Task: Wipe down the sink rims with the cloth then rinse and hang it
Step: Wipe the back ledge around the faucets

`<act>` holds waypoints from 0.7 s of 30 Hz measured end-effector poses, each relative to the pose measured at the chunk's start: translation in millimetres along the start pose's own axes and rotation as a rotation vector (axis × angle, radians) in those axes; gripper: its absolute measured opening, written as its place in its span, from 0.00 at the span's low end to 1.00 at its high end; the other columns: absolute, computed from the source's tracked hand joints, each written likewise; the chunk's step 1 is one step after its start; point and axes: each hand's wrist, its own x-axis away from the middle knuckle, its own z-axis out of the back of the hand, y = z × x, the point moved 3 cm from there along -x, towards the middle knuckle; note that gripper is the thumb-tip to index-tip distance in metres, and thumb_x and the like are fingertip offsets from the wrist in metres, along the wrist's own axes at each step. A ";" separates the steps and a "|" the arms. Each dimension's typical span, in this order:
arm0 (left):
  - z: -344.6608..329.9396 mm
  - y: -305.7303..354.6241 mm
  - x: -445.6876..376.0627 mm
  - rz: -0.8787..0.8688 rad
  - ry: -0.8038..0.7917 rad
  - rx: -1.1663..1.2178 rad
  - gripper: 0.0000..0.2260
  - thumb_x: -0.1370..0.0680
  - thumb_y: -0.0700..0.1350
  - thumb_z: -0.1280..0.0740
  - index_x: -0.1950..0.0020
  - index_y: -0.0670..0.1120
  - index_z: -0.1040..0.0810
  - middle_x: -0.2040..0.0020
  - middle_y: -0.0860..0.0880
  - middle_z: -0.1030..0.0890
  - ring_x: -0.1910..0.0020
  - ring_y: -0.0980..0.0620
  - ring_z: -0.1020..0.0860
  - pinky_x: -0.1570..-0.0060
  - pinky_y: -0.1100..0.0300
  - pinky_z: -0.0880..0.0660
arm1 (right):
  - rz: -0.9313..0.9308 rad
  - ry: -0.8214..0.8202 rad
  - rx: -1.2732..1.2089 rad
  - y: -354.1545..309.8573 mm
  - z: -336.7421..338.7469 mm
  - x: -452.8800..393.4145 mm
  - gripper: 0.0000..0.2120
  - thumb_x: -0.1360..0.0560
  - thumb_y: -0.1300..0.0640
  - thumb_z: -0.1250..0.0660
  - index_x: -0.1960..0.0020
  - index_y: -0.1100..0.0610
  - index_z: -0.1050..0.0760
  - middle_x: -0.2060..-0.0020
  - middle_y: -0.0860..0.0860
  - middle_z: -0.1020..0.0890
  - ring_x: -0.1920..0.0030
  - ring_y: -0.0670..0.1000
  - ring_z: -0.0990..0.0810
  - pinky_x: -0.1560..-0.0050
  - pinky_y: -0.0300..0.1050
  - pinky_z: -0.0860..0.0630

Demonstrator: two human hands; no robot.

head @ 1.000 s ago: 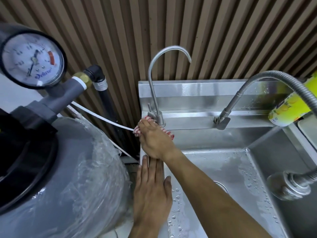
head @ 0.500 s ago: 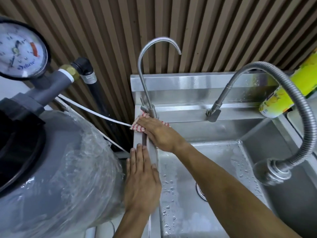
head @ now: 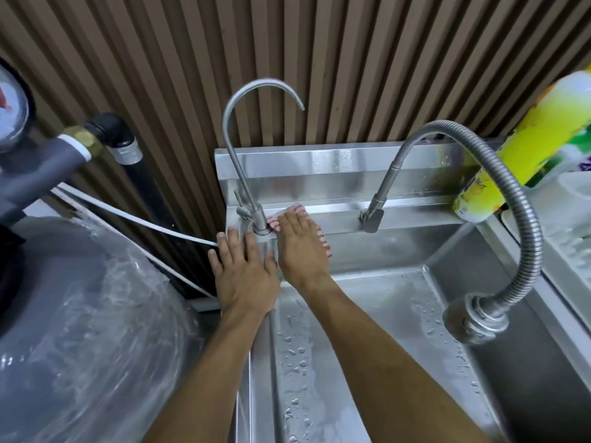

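My right hand (head: 300,251) lies flat on a red-and-white striped cloth (head: 273,222) and presses it onto the back rim of the steel sink (head: 339,215), just right of the thin gooseneck tap (head: 243,174). Most of the cloth is hidden under the palm; striped edges show by the fingertips and along the hand's right side. My left hand (head: 243,273) rests flat with fingers spread on the sink's back-left corner, touching the tap's base and holding nothing.
A flexible metal hose tap (head: 518,225) arcs over the wet basin (head: 367,330) on the right. A yellow-green bottle (head: 524,155) leans at the far right. A grey plastic-wrapped tank (head: 89,314) with a pressure gauge and white tube stands close on the left.
My right hand slid the cloth from the left of the gooseneck tap's base to its right along the back rim. My left hand moved forward along the left rim to the corner.
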 end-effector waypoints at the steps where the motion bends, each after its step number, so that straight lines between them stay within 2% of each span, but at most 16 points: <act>1: 0.1 0.9 -0.7 -0.001 0.008 -0.010 0.29 0.16 0.57 0.53 0.16 0.47 0.49 0.16 0.42 0.53 0.18 0.41 0.57 0.21 0.41 0.58 | 0.064 -0.025 -0.006 -3.0 -1.2 -4.1 0.25 0.14 0.56 0.47 0.18 0.57 0.42 0.17 0.54 0.41 0.17 0.52 0.49 0.19 0.47 0.59; 4: -1.0 0.5 4.2 -0.028 0.045 -0.028 0.28 0.16 0.55 0.52 0.17 0.46 0.47 0.16 0.42 0.51 0.18 0.41 0.56 0.21 0.42 0.59 | 0.052 0.039 0.015 16.6 9.6 -3.2 0.23 0.13 0.52 0.48 0.20 0.55 0.36 0.20 0.51 0.35 0.18 0.52 0.43 0.18 0.47 0.51; 6: -0.4 1.8 7.1 -0.048 0.062 -0.045 0.28 0.16 0.54 0.51 0.17 0.46 0.46 0.16 0.42 0.50 0.18 0.40 0.54 0.21 0.42 0.59 | -0.130 0.155 0.091 41.0 17.3 2.6 0.25 0.13 0.50 0.48 0.19 0.59 0.39 0.20 0.58 0.35 0.19 0.57 0.41 0.19 0.52 0.47; 8: -0.5 3.7 7.1 -0.047 0.056 -0.070 0.28 0.16 0.54 0.52 0.16 0.46 0.48 0.16 0.43 0.51 0.18 0.41 0.55 0.21 0.42 0.59 | -0.355 0.146 0.185 55.3 21.5 0.6 0.31 0.14 0.48 0.50 0.18 0.66 0.49 0.18 0.63 0.44 0.18 0.61 0.48 0.18 0.56 0.50; 10: -0.5 4.9 6.6 -0.043 0.047 -0.086 0.28 0.16 0.54 0.53 0.16 0.45 0.50 0.16 0.42 0.52 0.18 0.41 0.56 0.21 0.42 0.59 | -0.454 0.096 0.207 50.6 18.3 -6.2 0.32 0.14 0.47 0.55 0.18 0.67 0.56 0.17 0.63 0.51 0.17 0.62 0.54 0.18 0.57 0.55; 11: -0.6 5.4 6.7 -0.043 0.047 -0.090 0.29 0.16 0.53 0.53 0.16 0.45 0.50 0.16 0.42 0.52 0.18 0.41 0.56 0.21 0.42 0.59 | -0.413 0.078 0.212 42.2 15.5 -9.9 0.32 0.14 0.48 0.57 0.17 0.66 0.57 0.17 0.63 0.52 0.17 0.62 0.54 0.18 0.57 0.56; 13: -0.4 5.0 6.6 -0.043 0.042 -0.093 0.29 0.16 0.53 0.53 0.16 0.44 0.51 0.16 0.42 0.53 0.18 0.41 0.56 0.21 0.43 0.59 | -0.182 0.034 0.204 19.7 4.3 -12.9 0.30 0.14 0.49 0.57 0.17 0.63 0.56 0.17 0.60 0.52 0.17 0.60 0.54 0.17 0.56 0.56; 15: -0.2 4.7 6.1 -0.045 0.043 -0.099 0.29 0.16 0.53 0.52 0.16 0.44 0.51 0.16 0.42 0.53 0.18 0.41 0.55 0.21 0.43 0.58 | 0.059 -0.029 0.141 7.2 -3.4 -10.2 0.28 0.13 0.48 0.55 0.16 0.58 0.51 0.16 0.55 0.48 0.16 0.55 0.53 0.17 0.52 0.56; 16: 0.0 4.8 5.8 -0.048 0.047 -0.097 0.29 0.16 0.53 0.52 0.16 0.44 0.50 0.16 0.42 0.52 0.18 0.41 0.54 0.21 0.43 0.58 | 0.118 -0.032 0.108 9.6 -2.0 -11.2 0.27 0.13 0.48 0.53 0.16 0.56 0.47 0.17 0.53 0.44 0.17 0.53 0.50 0.17 0.50 0.55; 17: 0.4 4.9 6.3 -0.051 0.049 -0.090 0.29 0.16 0.53 0.51 0.16 0.44 0.50 0.16 0.42 0.52 0.18 0.41 0.54 0.21 0.43 0.57 | 0.120 0.001 0.073 16.9 2.4 -13.8 0.26 0.13 0.48 0.50 0.17 0.54 0.42 0.18 0.51 0.40 0.17 0.52 0.47 0.17 0.50 0.53; 19: 1.4 6.0 7.4 -0.055 0.050 -0.078 0.29 0.16 0.52 0.51 0.17 0.44 0.49 0.16 0.42 0.51 0.18 0.41 0.53 0.21 0.43 0.56 | -0.019 0.127 0.037 40.1 12.1 -14.9 0.24 0.14 0.50 0.46 0.19 0.54 0.36 0.20 0.52 0.35 0.18 0.53 0.42 0.18 0.50 0.49; 21: 1.6 6.5 7.1 -0.056 0.051 -0.068 0.28 0.16 0.52 0.50 0.17 0.43 0.48 0.16 0.41 0.51 0.18 0.41 0.53 0.21 0.43 0.55 | -0.205 0.213 0.070 60.4 15.8 -10.9 0.26 0.15 0.50 0.46 0.18 0.56 0.39 0.19 0.53 0.37 0.18 0.55 0.43 0.18 0.52 0.50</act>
